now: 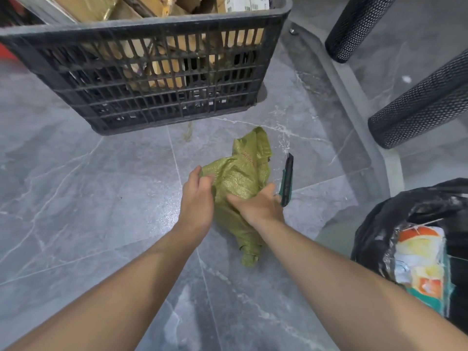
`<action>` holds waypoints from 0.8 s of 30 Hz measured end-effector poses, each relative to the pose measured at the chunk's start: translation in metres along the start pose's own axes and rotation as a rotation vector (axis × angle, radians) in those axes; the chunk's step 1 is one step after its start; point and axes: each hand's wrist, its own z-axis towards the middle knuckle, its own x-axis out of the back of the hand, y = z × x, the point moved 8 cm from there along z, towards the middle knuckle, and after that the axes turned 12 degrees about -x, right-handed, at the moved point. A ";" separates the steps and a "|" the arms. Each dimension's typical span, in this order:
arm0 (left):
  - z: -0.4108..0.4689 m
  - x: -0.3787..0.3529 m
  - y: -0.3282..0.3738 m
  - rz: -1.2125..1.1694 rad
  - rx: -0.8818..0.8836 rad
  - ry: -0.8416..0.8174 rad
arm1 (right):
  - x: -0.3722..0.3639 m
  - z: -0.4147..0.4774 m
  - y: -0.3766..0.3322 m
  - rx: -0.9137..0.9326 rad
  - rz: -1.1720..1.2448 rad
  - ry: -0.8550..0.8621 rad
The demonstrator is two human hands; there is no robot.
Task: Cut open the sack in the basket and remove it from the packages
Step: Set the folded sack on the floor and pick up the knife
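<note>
A crumpled green woven sack [240, 178] lies on the grey floor in front of the black plastic basket [152, 29]. The basket holds several brown cardboard packages [162, 67]. My left hand [198, 196] pinches the sack's left edge. My right hand [255, 206] lies palm down on the sack, thumb pressing into the fabric. A black and green utility knife [287, 178] sticks out from the little-finger side of that hand, pointing away from me. The outer fingers seem curled on its handle.
A black rubbish bag [415, 214] with colourful wrappers inside sits at the right. Two black mesh cylinders [417, 107] lean in at the upper right, above a raised grey floor strip [354, 92]. A loose bit of string [188, 130] trails from under the basket.
</note>
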 end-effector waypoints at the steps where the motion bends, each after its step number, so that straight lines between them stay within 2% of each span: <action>1: 0.001 0.000 0.002 0.018 -0.008 0.008 | 0.008 0.001 -0.003 0.008 0.036 0.033; 5: 0.002 -0.003 0.014 0.077 -0.076 0.027 | 0.059 0.020 -0.011 0.062 0.203 0.316; 7: 0.002 -0.006 0.019 0.090 -0.106 0.034 | 0.074 0.041 -0.006 0.007 0.186 0.372; 12: 0.002 0.001 0.024 0.141 -0.116 0.073 | 0.068 0.078 0.024 -0.196 0.090 0.297; 17: 0.005 0.015 0.020 0.165 -0.129 0.089 | 0.047 0.088 0.028 -0.161 0.063 0.221; 24: 0.007 0.022 0.014 0.183 -0.098 0.096 | 0.040 0.086 0.038 -0.148 0.238 0.202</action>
